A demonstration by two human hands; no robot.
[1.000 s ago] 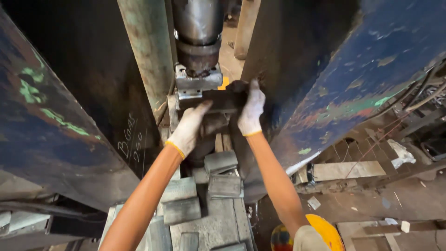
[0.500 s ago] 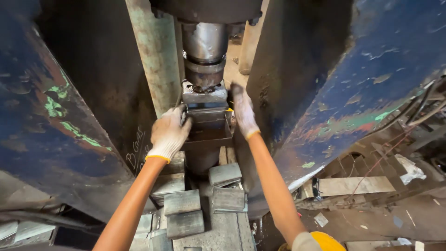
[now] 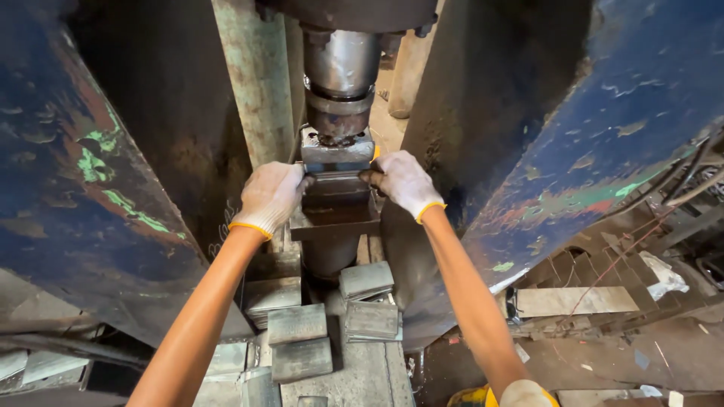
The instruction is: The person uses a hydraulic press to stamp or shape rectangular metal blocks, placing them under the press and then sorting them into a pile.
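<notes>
- My gloved left hand [image 3: 271, 197] and right hand [image 3: 400, 181] have risen with the metal plate [image 3: 335, 197], now grasping its two edges.
- The plate sits on the die block [image 3: 332, 224], just under the press ram [image 3: 341, 75].

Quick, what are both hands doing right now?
Left hand: gloved, fingers closed on the left side of the metal block.
Right hand: gloved, fingers closed on its right side.

White gloves with yellow cuffs covered the left hand [image 3: 273, 196] and right hand [image 3: 401, 182]; orange sleeves [image 3: 204, 316]; blocks [image 3: 299, 322] looked grey, perhaps rusty
</notes>
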